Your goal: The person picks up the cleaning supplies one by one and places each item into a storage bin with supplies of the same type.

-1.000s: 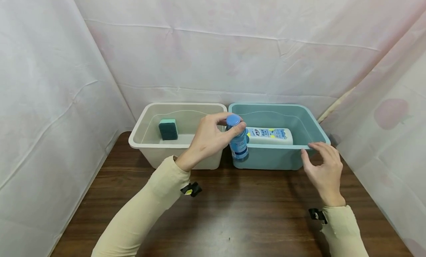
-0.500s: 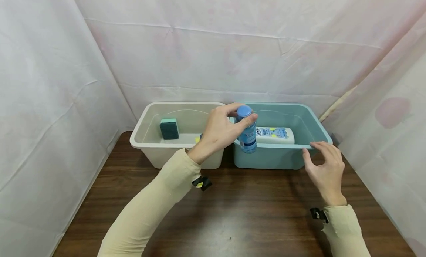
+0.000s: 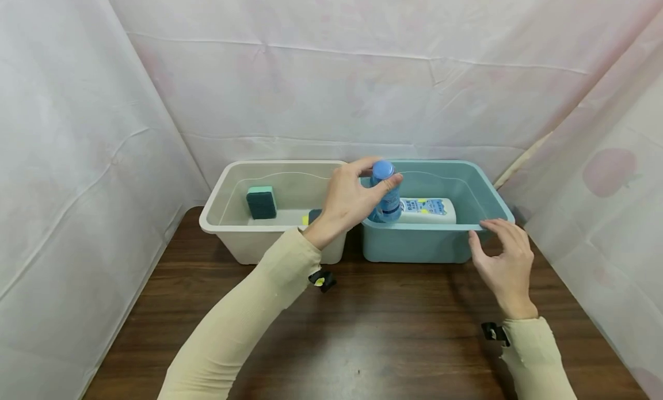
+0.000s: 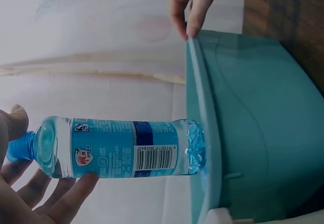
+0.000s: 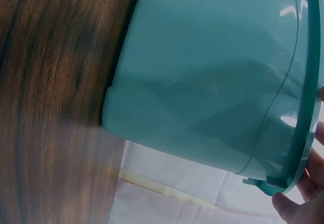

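My left hand [image 3: 344, 204] grips a clear bottle of blue liquid [image 3: 387, 207] by its neck, just below the blue cap. The bottle stands nearly upright over the left end of the teal bin [image 3: 414, 247]; in the left wrist view its base [image 4: 195, 148] overlaps the bin's rim. A white bottle [image 3: 427, 211] with a blue and yellow label lies on its side inside that bin, its left end hidden. With thumb and fingers, my right hand [image 3: 505, 262] pinches the bin's rim at the front right corner, also seen in the right wrist view.
A beige bin [image 3: 248, 229] stands close to the teal one's left. Inside it are a green sponge [image 3: 261, 203] and a dark and yellow item [image 3: 313, 217] partly hidden by my left hand. Both bins are on a dark wooden table [image 3: 362, 331], with a pale curtain [image 3: 331, 101] behind.
My left hand has carried the bottle of blue liquid rightward and away from me, from in front of the teal bin to over its rim. The right hand stays at the corner.
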A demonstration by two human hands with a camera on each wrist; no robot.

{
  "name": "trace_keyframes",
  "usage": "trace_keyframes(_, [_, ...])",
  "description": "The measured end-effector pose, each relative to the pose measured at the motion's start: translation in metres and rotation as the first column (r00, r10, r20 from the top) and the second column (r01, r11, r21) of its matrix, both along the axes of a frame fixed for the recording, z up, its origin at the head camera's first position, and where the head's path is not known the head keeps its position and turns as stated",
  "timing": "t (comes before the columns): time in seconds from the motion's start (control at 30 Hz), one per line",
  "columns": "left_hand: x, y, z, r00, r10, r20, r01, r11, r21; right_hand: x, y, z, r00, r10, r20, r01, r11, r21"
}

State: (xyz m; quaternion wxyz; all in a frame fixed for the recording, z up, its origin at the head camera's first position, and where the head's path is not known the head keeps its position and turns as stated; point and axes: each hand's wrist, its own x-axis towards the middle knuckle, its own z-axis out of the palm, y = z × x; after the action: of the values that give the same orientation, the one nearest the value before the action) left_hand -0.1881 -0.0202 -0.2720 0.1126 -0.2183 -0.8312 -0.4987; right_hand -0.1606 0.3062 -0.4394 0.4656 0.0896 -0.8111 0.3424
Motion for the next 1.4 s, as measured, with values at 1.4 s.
trace_keyframes(1.4, [-0.031,0.007,-0.061,0.983,-0.077,0.168,0.101,0.985,-0.137,0.002,-0.002,0.001,1.0,0.013,-0.021,-0.013,1.0,0.01])
